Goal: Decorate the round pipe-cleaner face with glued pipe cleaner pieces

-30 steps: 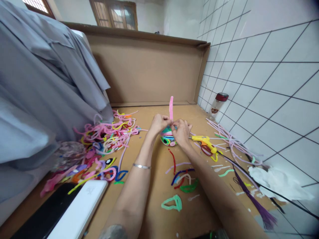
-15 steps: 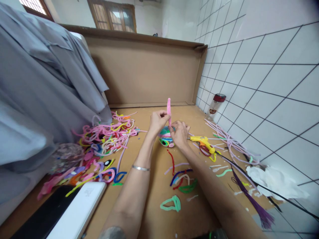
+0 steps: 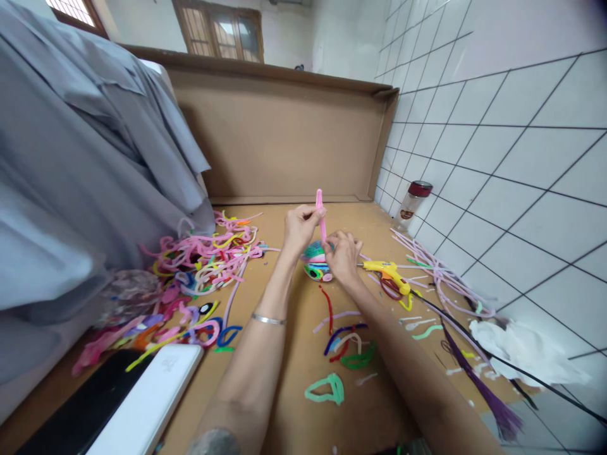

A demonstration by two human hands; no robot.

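Observation:
A folded pink pipe cleaner (image 3: 319,200) stands nearly upright between my hands. My left hand (image 3: 301,227) pinches it around the middle with thumb and finger. At its lower end, my right hand (image 3: 342,251) closes its fingertips on it. Just below and partly behind my right hand sits a small multicoloured pipe-cleaner figure (image 3: 313,270), striped green, pink and blue, with a round green-and-black eye. My right hand hides its right side. Whether the pink piece touches the figure I cannot tell.
A yellow glue gun (image 3: 386,272) lies to the right, its black cord trailing off. Tangled pipe cleaners (image 3: 208,253) are heaped at left, near a white power bank (image 3: 147,404). A glass bottle (image 3: 411,205) stands by the tiles. A purple tassel (image 3: 497,411) and white tissue (image 3: 526,351) lie at right.
The top of the pink pipe cleaner leans slightly further left, and my left hand has shifted a little. My right hand stays at the lower end.

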